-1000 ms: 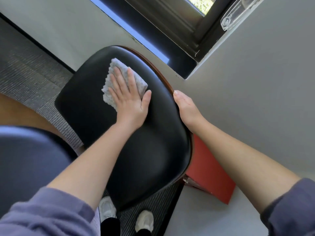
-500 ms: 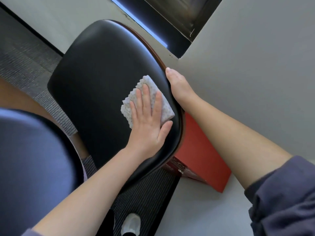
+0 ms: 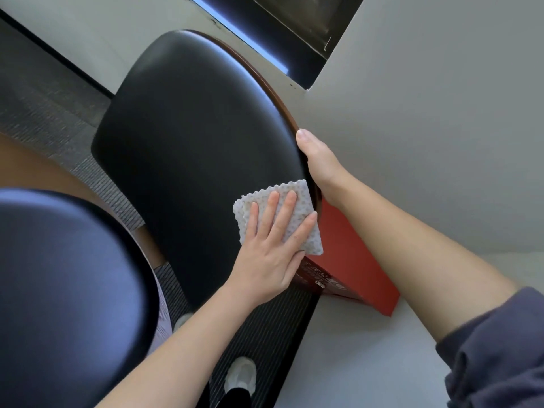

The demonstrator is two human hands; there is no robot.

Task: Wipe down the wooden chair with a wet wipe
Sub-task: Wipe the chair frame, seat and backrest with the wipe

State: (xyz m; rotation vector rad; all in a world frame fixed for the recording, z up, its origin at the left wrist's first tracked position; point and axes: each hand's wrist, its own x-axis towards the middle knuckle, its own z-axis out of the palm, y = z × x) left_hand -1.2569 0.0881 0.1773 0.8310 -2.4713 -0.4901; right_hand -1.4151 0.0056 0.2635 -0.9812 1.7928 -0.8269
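- Four flat fingers of the left hand [image 3: 269, 260] press the wet wipe [image 3: 300, 196] against the black pad [image 3: 164, 178], curled round nothing.
- Right hand [image 3: 319, 163] clasps the wooden chair [image 3: 206, 113] at its right edge, thumb forward, steadying it.
- Wipe lies at the pad's right edge, above a red box [image 3: 353, 260].
- Pad-wiping is in hand; next, probably the edge itself.

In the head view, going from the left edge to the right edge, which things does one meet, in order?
dark bluish cushion → black padded chair → wet wipe → red box → sleeve of the right arm
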